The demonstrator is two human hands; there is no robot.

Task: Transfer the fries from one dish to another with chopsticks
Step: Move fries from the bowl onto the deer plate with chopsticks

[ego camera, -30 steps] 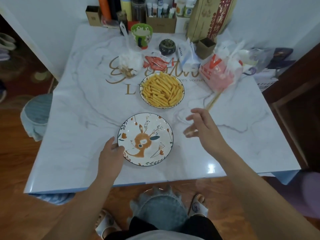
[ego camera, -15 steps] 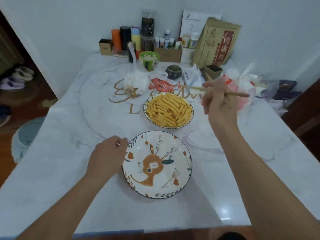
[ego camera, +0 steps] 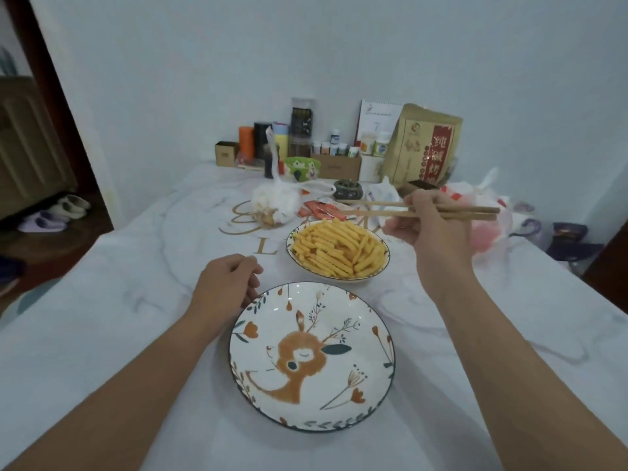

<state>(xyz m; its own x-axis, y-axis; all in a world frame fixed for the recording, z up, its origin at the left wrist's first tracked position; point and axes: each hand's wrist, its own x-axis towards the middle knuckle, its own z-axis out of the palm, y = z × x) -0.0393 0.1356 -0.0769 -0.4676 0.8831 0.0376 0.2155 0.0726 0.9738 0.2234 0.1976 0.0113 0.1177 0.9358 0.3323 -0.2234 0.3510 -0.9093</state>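
On the white marble-patterned desk (ego camera: 102,334), the left hand (ego camera: 226,283) rests with fingers loosely curled, its grip holding nothing, touching the rim of the round white deer-painted plate (ego camera: 312,356). Beyond it sits a white bowl (ego camera: 339,278) heaped with yellow fries (ego camera: 338,248). The right hand (ego camera: 426,222) pinches two wooden chopsticks (ego camera: 373,208) level above the fries.

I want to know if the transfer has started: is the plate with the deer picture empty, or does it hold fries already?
Empty. The deer plate shows its whole painted surface; all fries lie in the far dish.
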